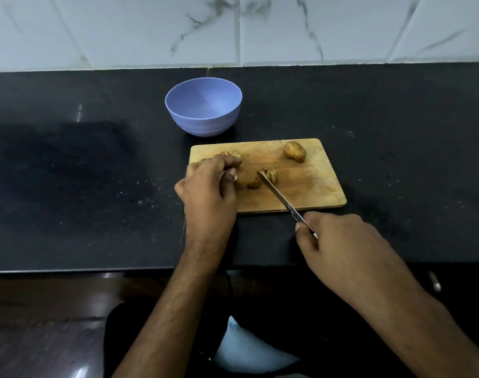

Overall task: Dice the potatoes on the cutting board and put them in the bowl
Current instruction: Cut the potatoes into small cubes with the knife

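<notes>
A wooden cutting board (309, 186) lies on the black counter. A whole potato (295, 151) sits at its far right. Cut potato pieces (269, 175) lie near the middle, and more pieces (231, 154) show just beyond my left hand. My left hand (208, 186) is on the board's left end, fingers curled over potato pieces that it mostly hides. My right hand (339, 241) grips the handle of a knife (279, 196), whose tip touches the middle pieces. A blue bowl (204, 126) stands empty behind the board.
The black counter (69, 173) stretches wide to the left and right of the board. A white marble-tiled wall (232, 31) rises behind it. The counter's front edge (69, 270) runs just below my wrists.
</notes>
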`<action>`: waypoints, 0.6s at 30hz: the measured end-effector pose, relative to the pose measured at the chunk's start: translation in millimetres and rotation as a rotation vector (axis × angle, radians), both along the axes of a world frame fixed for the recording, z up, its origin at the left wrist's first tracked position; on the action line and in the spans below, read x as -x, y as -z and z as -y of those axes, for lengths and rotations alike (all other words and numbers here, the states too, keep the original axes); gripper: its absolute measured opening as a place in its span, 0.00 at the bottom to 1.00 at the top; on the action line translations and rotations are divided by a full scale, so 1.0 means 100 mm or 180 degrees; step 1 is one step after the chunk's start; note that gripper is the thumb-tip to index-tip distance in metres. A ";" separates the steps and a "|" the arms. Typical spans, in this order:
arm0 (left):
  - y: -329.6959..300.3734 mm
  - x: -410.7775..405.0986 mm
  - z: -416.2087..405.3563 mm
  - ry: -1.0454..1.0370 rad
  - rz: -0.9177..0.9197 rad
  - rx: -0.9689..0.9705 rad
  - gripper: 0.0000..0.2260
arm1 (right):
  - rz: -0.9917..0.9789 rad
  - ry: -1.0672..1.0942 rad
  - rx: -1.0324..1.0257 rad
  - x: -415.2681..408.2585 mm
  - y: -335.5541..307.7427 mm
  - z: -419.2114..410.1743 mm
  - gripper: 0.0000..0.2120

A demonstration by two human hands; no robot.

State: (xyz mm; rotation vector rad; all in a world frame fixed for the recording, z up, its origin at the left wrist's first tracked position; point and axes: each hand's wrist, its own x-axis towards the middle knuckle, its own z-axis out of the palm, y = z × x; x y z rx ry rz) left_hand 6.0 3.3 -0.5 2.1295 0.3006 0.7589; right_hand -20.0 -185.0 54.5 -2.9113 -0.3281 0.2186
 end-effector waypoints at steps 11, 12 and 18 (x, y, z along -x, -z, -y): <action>0.11 0.09 -0.22 -0.0205 -0.0360 0.0452 0.14 | -0.0155 -0.0193 -0.0006 0.07 -0.02 -0.07 0.15; 0.09 0.09 -0.20 -0.0227 -0.0480 0.0181 0.15 | -0.0148 -0.0183 0.0011 0.05 -0.01 -0.07 0.15; 0.02 0.04 -0.13 -0.0348 -0.0902 -0.0544 0.14 | -0.0091 -0.0102 0.0006 -0.11 0.01 -0.08 0.14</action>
